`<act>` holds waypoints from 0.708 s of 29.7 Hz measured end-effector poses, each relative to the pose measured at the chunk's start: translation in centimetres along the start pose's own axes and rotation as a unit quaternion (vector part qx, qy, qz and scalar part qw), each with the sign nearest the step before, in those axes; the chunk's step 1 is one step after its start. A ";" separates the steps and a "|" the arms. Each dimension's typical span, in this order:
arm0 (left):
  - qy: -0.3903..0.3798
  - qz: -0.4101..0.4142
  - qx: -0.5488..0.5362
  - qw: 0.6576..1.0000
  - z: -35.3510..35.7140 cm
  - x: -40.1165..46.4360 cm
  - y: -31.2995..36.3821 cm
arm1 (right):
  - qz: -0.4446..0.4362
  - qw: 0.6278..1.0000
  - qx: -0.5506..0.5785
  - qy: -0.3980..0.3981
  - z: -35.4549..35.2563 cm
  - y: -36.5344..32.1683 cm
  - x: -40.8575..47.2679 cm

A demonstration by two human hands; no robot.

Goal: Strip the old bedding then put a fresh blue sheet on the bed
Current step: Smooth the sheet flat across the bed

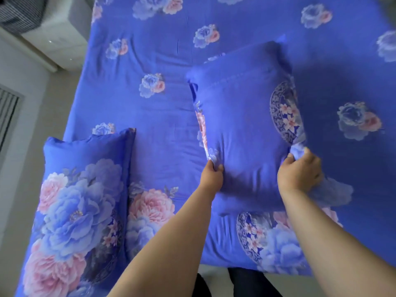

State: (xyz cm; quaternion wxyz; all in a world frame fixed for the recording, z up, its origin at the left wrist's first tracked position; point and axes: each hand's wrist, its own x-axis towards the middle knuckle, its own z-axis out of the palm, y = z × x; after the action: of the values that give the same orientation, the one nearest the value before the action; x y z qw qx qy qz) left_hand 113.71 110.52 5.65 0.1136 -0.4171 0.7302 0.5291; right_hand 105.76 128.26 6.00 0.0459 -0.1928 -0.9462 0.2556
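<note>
Two bare forearms reach out from the bottom of the view, nearest of all, over dark trouser legs at the bed's edge. Beyond them the bed [235,22] fills the room, covered edge to edge by a blue sheet [162,116] printed with pale flowers, lying fairly smooth with a few soft creases. On it, at the near left, one pillow [85,200] lies flat in a matching flowered case. A second pillow [242,125] is held up off the sheet, tilted away, its plain blue side facing up. The left hand [211,179] is closed on the pillow's near left corner, pinching the fabric; the right hand [300,172] is clenched around a bunch of case cloth at the near right corner. To my eye the sheet is already on, and this is the finishing step: setting the pillows. Next the pillow wants lowering beside the first one, square to the near edge, with both corners let go together so the case does not twist.
</note>
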 end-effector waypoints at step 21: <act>0.034 0.074 0.531 0.843 -22.6 3.6 -32.5 | -0.078 0.938 -0.109 -0.319 25.6 2.2 -25.4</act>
State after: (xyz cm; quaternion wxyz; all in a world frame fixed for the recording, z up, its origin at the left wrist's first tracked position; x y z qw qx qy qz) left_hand 141.41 86.19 -9.21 0.2538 -0.2551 0.9315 0.0524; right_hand 125.22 108.23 -16.92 -0.2598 -0.0306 -0.9454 0.1942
